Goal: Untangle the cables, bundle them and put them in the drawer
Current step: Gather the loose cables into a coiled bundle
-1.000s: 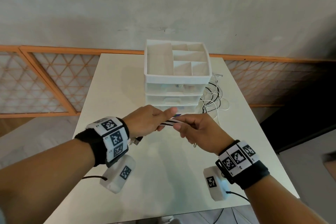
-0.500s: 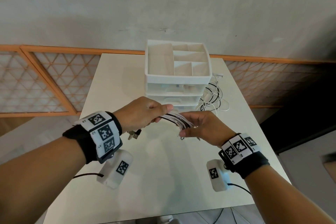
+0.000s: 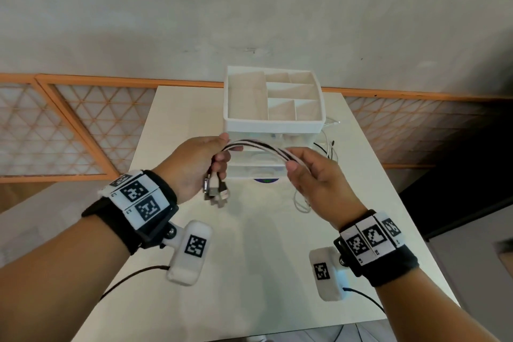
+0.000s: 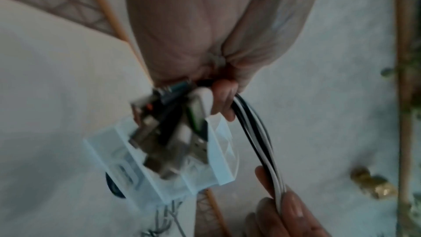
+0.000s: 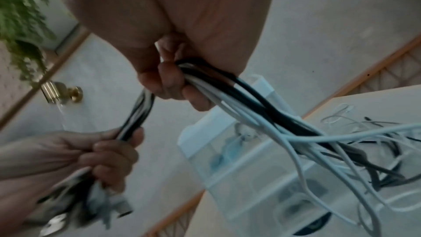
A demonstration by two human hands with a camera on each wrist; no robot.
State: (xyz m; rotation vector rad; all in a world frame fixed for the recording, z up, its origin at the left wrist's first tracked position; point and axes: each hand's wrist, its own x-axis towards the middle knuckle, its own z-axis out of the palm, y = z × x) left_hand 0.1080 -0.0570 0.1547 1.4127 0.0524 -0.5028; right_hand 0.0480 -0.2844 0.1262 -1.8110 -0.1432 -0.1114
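Looking down from the head view, one white counter (image 3: 249,258) carries one white drawer unit (image 3: 273,122) with three stacked drawers under an open top tray split into five compartments. Two hands are raised in front of it. The left hand (image 3: 191,166) has its fingers curled round one end of a bunch of black and white cables (image 3: 258,147), whose plugs (image 3: 215,191) hang below the fist. The right hand (image 3: 319,178) pinches the same bunch further along, thumb against fingers, so the cables arch between the two hands above the counter. More loose cables (image 3: 327,147) lie on the counter just right of the drawer unit.

In the left wrist view, the left hand's fingers (image 4: 224,96) are clamped on the cables (image 4: 255,132), several metal plugs (image 4: 168,129) crowd below them, too blurred to count, and the right hand's fingertips (image 4: 293,206) hold the strands lower down.

In the right wrist view, the right hand's fingers (image 5: 173,82) are closed on the cables (image 5: 227,93), which fan out toward the drawer unit (image 5: 262,168) and the counter; the strands are too tangled to count. The left hand (image 5: 95,154) grips the other end.
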